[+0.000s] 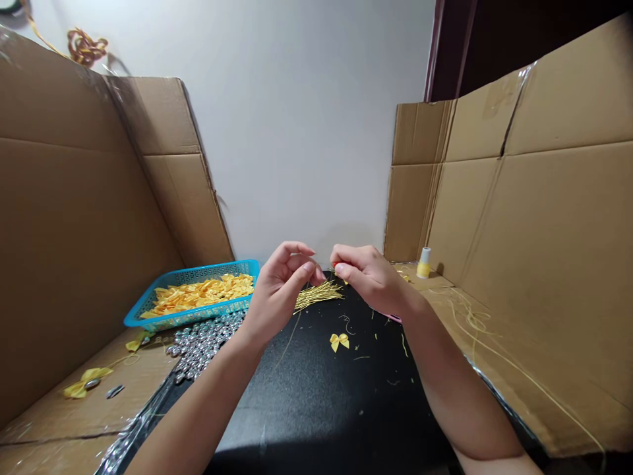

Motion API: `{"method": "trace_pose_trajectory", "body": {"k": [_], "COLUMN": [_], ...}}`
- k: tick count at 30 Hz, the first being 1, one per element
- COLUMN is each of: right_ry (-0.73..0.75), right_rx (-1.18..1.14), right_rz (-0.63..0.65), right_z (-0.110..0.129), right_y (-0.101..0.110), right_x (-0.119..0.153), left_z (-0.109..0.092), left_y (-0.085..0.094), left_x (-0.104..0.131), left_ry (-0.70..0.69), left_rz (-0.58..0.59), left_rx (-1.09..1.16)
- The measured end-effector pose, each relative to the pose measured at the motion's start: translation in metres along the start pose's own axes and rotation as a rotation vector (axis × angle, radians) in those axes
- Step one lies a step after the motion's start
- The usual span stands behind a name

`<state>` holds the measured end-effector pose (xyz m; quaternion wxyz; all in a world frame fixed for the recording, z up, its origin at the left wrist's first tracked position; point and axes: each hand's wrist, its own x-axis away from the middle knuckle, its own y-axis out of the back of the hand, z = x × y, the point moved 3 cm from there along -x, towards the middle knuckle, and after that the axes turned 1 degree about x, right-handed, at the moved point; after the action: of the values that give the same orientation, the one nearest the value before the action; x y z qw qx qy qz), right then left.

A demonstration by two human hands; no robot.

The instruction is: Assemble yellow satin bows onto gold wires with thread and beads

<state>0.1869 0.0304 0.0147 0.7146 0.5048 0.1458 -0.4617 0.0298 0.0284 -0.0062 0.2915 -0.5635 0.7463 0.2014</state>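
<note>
My left hand point(284, 284) is raised over the black work surface point(306, 402), thumb and fingertips pinched. A thin pale thread point(291, 338) trails below it and seems to come from the pinch. Close by on the right, my right hand point(366, 274) is closed, with a small red bit point(337, 264) showing at its fingertips; the rest of what it holds is hidden. Behind and below the hands lies a bundle of gold twist ties point(319, 295). One yellow ribbon bow point(339, 342) rests on the black surface, nearer to me.
To the left stands a blue basket point(190, 313) of yellow bows, beside a heap of silver beads point(205, 343). A thread spool point(424, 262) is at the back right, with loose thread point(524, 382) along the cardboard. Cardboard walls point(548, 218) flank both sides. Scraps lie about.
</note>
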Motion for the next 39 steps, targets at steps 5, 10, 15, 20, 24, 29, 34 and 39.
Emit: {"method": "trace_pose_trajectory", "body": {"k": [5,10,15,20,24,29,34,39], "right_ry": [-0.001,0.014,0.022,0.015,0.008,0.025,0.021,0.016], "right_rx": [-0.010,-0.022,-0.043,-0.049,-0.042,-0.057,-0.056,-0.074], "right_rz": [0.004,0.015,0.039,0.040,0.029,0.031,0.033,0.038], "right_z": [-0.0007,-0.0012,-0.0014,-0.0012,-0.0019,-0.0014,-0.0019,-0.0029], "right_y": [-0.0010,-0.0024,-0.0046,-0.0055,-0.0057,-0.0062,-0.0068,-0.0067], "right_x": [0.0000,-0.0003,-0.0012,-0.0010,-0.0008,-0.0013,-0.0014,-0.0010], "left_z": [0.0009,0.0013,0.0013,0.0008,0.0000,0.0002,-0.0007,-0.0028], "left_y": [-0.0002,-0.0023,-0.0043,-0.0046,-0.0048,-0.0048,-0.0047,-0.0053], "left_x": [0.0000,-0.0001,0.0006,0.0015,0.0016,0.0014,0.0004,0.0012], "left_ry": [0.000,-0.008,-0.059,-0.100,-0.106,-0.108,-0.125,-0.143], "left_rz": [0.003,0.017,0.065,0.082,0.091,0.099,0.101,0.108], "left_rx": [-0.010,0.003,0.019,0.022,0.018,0.011,0.001,-0.012]}}
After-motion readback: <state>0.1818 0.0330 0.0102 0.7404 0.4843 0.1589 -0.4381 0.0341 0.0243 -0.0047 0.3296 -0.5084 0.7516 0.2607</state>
